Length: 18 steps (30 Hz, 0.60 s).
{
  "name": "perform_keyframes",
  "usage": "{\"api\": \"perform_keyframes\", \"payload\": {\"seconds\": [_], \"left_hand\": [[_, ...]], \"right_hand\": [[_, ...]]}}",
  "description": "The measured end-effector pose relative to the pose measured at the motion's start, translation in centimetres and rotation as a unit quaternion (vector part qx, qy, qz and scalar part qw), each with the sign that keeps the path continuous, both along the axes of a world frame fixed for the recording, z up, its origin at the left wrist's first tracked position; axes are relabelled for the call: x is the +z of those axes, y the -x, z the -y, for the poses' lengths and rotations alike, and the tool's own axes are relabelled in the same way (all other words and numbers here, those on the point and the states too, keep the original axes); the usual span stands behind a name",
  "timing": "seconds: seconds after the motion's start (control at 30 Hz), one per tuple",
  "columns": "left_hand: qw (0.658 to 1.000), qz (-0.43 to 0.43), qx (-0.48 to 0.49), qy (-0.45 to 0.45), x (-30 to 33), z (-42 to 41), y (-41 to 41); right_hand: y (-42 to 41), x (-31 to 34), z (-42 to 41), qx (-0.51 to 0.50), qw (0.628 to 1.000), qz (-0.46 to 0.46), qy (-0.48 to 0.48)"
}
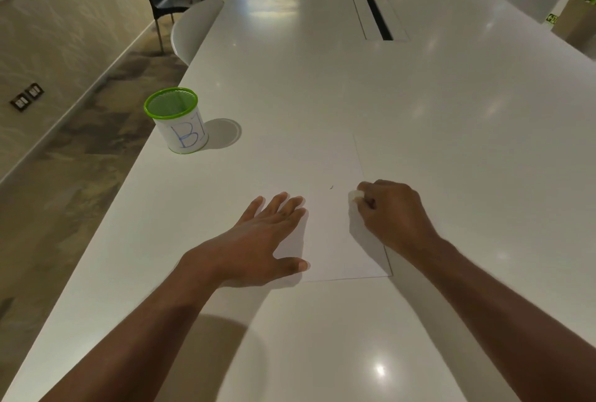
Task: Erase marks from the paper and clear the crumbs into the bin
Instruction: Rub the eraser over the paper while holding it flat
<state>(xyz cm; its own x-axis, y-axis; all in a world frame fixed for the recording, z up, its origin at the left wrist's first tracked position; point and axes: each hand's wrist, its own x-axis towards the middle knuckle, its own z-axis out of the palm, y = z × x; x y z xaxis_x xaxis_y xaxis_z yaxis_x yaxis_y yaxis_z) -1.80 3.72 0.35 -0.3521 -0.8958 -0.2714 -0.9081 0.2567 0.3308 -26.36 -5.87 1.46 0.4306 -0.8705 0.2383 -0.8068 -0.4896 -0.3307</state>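
Because the paper [335, 208] is one thin, limp sheet lying near the table's [451, 111] left edge, it would likely slide or crease under rubbing; the left hand [258, 240] presses it flat, fingers spread. The right hand [393, 211] pinches a small, probably soft eraser [354, 196] beside a faint mark [331, 188]. The bin [179, 121] stands at that left edge.

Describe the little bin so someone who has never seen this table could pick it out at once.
Start from the long white table and follow its left edge, ahead of the left hand that lies flat on the paper. There stands the bin, a small upright cup. Its bright green rim and green mesh inside, and the blue handwritten letters on its white wrap, set it apart from everything around.
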Motion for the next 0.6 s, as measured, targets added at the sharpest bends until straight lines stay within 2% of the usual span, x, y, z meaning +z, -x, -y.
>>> {"api": "perform_keyframes", "payload": {"seconds": [0.1, 0.27, 0.4, 0.6], "left_hand": [[1.0, -0.001, 0.001, 0.0, -0.1, 0.0, 0.0], [1.0, 0.003, 0.0, 0.002, -0.1, 0.0, 0.0], [1.0, 0.0, 0.003, 0.004, -0.2, 0.0, 0.0], [1.0, 0.0, 0.003, 0.0, -0.2, 0.1, 0.0]], "right_hand": [[-0.5, -0.5, -1.6, 0.034, 0.999, -0.005, -0.018], [0.5, -0.1, 1.6, -0.029, 1.0, 0.01, 0.0], [-1.0, -0.4, -0.8, 0.034, 0.999, 0.002, -0.014], [0.2, -0.1, 2.5, -0.027, 0.999, 0.012, -0.012]]}}
